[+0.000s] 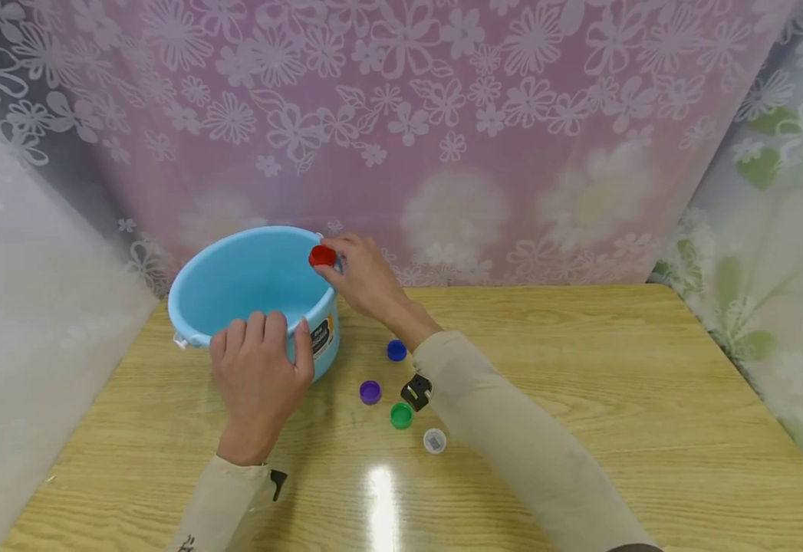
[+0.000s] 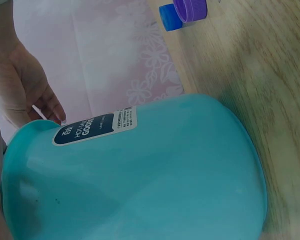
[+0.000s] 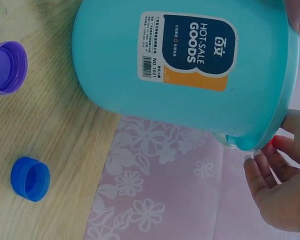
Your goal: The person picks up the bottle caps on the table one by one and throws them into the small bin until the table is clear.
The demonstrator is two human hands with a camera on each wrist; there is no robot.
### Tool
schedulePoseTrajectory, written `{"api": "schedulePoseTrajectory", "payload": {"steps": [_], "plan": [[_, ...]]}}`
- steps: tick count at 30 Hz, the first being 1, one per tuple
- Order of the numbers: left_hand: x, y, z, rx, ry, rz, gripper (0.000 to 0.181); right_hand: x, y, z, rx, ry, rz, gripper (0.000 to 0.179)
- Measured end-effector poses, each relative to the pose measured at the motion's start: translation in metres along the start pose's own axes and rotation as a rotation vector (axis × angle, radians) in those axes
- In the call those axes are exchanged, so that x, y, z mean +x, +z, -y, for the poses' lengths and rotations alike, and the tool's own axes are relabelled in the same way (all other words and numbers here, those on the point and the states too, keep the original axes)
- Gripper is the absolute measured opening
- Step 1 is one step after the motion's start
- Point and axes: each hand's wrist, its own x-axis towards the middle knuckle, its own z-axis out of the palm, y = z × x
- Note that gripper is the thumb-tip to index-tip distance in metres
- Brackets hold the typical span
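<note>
A light blue bucket (image 1: 249,268) stands at the left of the wooden table, its label (image 3: 195,50) facing the right wrist camera. My left hand (image 1: 259,376) grips the near rim, fingers over the edge and thumb toward the right. At the right side of the rim, my right hand (image 1: 366,280) pinches a red bottle cap (image 1: 321,256) between thumb and fingers. In the right wrist view only a sliver of that cap shows, behind the rim. On the table right of the bucket lie a blue cap (image 1: 396,350), a purple cap (image 1: 370,392) and a green cap (image 1: 401,415).
A white cap (image 1: 435,441) lies nearest me, right of the green one. The wooden table (image 1: 580,368) reaches a pink floral curtain (image 1: 442,153) at the back. Pale sheets hang at both sides. The bucket's handle joint (image 1: 180,340) juts out at the left.
</note>
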Motion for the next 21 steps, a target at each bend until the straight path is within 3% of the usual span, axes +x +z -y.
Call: {"api": "schedulePoseTrajectory", "payload": {"steps": [6, 13, 21], "plan": [[0.0, -0.001, 0.0, -0.008, -0.002, -0.007, 0.034, -0.006, -0.005, -0.008, 0.123, 0.027, 0.009, 0.053], [0.0, 0.0, -0.002, -0.017, -0.004, -0.027, 0.034, -0.018, -0.017, -0.035, 0.223, 0.081, -0.015, 0.05], [-0.001, 0.0, -0.002, -0.011, -0.004, -0.031, 0.034, -0.03, -0.02, -0.059, 0.177, 0.114, 0.046, 0.043]]}}
